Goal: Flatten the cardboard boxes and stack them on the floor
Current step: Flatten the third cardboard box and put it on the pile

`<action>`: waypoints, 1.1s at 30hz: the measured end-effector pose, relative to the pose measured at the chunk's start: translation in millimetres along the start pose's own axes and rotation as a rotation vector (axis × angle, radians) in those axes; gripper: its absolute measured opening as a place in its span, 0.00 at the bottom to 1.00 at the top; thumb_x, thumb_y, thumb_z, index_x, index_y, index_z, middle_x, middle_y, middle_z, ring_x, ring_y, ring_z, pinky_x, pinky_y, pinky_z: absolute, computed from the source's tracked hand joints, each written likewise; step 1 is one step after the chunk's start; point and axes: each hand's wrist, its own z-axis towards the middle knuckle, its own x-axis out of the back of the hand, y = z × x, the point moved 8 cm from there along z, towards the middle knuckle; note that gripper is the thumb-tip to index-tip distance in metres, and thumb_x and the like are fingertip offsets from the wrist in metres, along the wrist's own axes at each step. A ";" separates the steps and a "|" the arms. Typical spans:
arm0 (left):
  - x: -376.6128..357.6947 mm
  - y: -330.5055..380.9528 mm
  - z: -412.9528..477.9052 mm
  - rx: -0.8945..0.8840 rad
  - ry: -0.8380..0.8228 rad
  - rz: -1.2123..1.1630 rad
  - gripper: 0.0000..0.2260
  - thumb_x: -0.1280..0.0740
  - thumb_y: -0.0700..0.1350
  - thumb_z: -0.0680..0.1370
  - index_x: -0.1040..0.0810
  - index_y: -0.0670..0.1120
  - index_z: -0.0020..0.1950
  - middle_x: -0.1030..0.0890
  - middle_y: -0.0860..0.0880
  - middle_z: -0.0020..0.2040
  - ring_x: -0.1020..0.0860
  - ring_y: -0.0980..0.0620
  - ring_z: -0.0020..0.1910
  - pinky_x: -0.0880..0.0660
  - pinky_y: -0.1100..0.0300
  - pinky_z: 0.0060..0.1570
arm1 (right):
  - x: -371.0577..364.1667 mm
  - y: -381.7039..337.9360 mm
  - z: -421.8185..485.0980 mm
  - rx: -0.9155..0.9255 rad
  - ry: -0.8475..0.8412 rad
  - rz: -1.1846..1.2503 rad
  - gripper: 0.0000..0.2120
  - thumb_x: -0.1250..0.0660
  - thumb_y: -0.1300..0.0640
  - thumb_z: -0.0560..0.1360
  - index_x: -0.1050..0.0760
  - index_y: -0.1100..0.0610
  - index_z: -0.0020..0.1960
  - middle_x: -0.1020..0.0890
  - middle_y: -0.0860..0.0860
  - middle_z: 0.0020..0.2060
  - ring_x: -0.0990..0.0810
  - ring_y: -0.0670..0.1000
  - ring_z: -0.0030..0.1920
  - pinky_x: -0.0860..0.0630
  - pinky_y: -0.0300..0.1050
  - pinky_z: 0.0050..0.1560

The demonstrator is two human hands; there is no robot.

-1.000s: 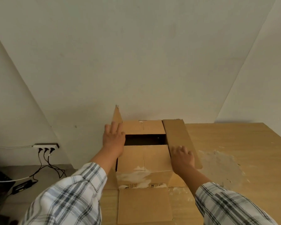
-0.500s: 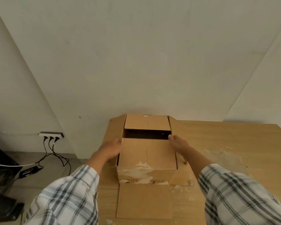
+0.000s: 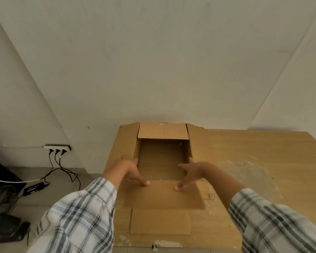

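The left hand (image 3: 130,169) is spread, fingers apart, its fingertips (image 3: 146,183) pressing on the upper left of the near flap; it clamps nothing. The right hand (image 3: 191,172) mirrors it, open and splayed, its fingertips (image 3: 177,188) bearing on the same flap's upper right. Both wrists come out of blue-and-white checked sleeves (image 3: 77,216).

Under them sits the brown corrugated cardboard box (image 3: 162,157), open at the top, its near flap folded out toward the person, the side flaps splayed left and right, and the far flap (image 3: 163,131) leaning back by the white wall (image 3: 153,61). The box stands at the far left corner of the light wooden table (image 3: 263,152), its left flap lying along the left edge. Lower down, toward the near edge, another brown panel (image 3: 161,222) lies flat; whether it belongs to the same box I cannot tell. A pale scuffed patch (image 3: 244,170) marks the tabletop to the right.

Judging by this, the step in hand is opening out the flaps before the collapse; nothing is flattened or on the floor (image 3: 44,189) yet. The next move likely calls for freeing the bottom or pushing opposite corners so the walls fold, then carrying the flat sheet over the left edge, clear of the white power strip and black cables (image 3: 57,147) by the wall.
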 end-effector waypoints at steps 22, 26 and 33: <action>109.0 -13.1 73.6 0.007 0.470 -0.031 0.32 0.36 0.63 0.76 0.36 0.48 0.75 0.35 0.42 0.74 0.34 0.37 0.72 0.31 0.43 0.65 | 82.6 -71.3 86.7 0.011 0.495 0.021 0.45 0.39 0.38 0.78 0.62 0.53 0.80 0.57 0.56 0.80 0.50 0.63 0.78 0.49 0.67 0.74; 139.5 -13.8 89.3 -0.008 0.547 -0.052 0.28 0.36 0.59 0.77 0.34 0.48 0.74 0.40 0.41 0.76 0.39 0.37 0.73 0.35 0.41 0.67 | 125.6 -80.3 100.4 -0.069 0.724 0.030 0.47 0.40 0.39 0.78 0.71 0.52 0.78 0.70 0.55 0.77 0.58 0.61 0.78 0.53 0.68 0.74; 180.1 -28.0 132.9 -0.039 0.642 -0.169 0.33 0.32 0.55 0.75 0.42 0.49 0.76 0.43 0.43 0.74 0.38 0.38 0.70 0.32 0.44 0.64 | 160.8 -81.5 166.8 -0.125 0.595 0.021 0.46 0.39 0.40 0.78 0.70 0.49 0.78 0.70 0.52 0.77 0.64 0.58 0.78 0.59 0.71 0.73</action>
